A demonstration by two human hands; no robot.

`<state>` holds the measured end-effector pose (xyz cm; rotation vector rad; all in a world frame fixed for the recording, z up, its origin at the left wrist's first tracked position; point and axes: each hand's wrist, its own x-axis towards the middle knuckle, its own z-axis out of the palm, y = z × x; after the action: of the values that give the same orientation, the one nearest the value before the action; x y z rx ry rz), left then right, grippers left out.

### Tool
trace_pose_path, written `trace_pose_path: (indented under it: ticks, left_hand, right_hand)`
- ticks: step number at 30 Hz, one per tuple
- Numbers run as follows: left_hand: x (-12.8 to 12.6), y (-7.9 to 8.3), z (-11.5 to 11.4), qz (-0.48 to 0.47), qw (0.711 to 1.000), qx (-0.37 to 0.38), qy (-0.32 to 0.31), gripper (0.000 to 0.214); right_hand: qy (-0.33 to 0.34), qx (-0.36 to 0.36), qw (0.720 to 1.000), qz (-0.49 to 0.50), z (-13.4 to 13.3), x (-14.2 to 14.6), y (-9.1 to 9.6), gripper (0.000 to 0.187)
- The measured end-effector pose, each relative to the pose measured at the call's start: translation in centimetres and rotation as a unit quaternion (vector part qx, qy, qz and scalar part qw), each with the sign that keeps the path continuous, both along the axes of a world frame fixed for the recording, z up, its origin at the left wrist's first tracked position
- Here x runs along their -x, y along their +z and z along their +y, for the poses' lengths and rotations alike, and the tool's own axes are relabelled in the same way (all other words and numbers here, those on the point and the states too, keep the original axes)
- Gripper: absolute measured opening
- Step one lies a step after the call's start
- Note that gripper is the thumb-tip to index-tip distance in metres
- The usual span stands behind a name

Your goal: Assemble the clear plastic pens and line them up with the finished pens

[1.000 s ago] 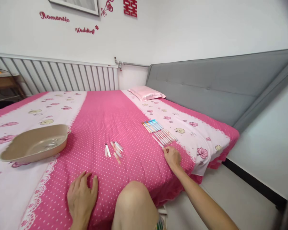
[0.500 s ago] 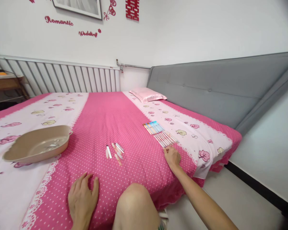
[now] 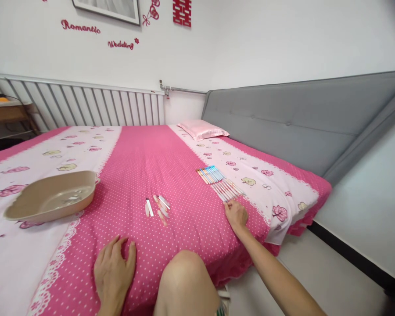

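My right hand point(image 3: 236, 213) is at the near end of a row of slim white and pink pens point(image 3: 228, 189), its fingers drawn together on the nearest pen; the fingertips partly cover it. Just beyond lies a matching row of blue-topped pens point(image 3: 210, 174), side by side. My left hand point(image 3: 114, 267) rests palm down on the bedspread, fingers stretched out and holding nothing. Ahead of it, a loose scatter of small white and pinkish slim pieces point(image 3: 163, 212) lies on the pink dotted cloth; their exact kind is too small to make out.
A beige plastic basin point(image 3: 26, 206) stands on the bed at the left, with a few small pale bits inside. My bent knee point(image 3: 184, 276) rises between my hands. A pink pillow point(image 3: 202, 130) lies against the grey headboard point(image 3: 266, 114). The bed's edge drops to the floor at the right.
Almost nothing differs. The view has tilted very slightly; both hands, the pens and the loose pieces keep their places.
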<state>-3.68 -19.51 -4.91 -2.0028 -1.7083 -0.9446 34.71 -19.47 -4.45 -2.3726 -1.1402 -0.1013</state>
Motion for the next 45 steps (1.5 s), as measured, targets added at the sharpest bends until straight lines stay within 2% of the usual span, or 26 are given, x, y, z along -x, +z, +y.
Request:
trace_pose_path:
  ticks: [9,19,31,45]
  left_hand:
    - [-0.2,0.3,0.0,-0.002,1.000,0.001,0.000,0.047]
    - [-0.1,0.0,0.0,-0.009,1.000,0.010,0.003,0.046]
    - [-0.1,-0.1,0.0,-0.001,1.000,-0.001,-0.004,0.050]
    - [-0.1,-0.3,-0.2,0.004,1.000,0.022,0.004,0.050]
  right_hand:
    - [-0.010,-0.021,1.000,0.010,-0.3,0.1,0.0,0.034]
    - [-0.038,-0.042,0.998,0.027,-0.6,-0.1,-0.7,0.054]
    - [-0.042,-0.011,0.998,0.039,-0.5,0.0,-1.3,0.060]
    - [-0.041,0.014,0.999,0.030,-0.6,0.3,-1.1,0.060]
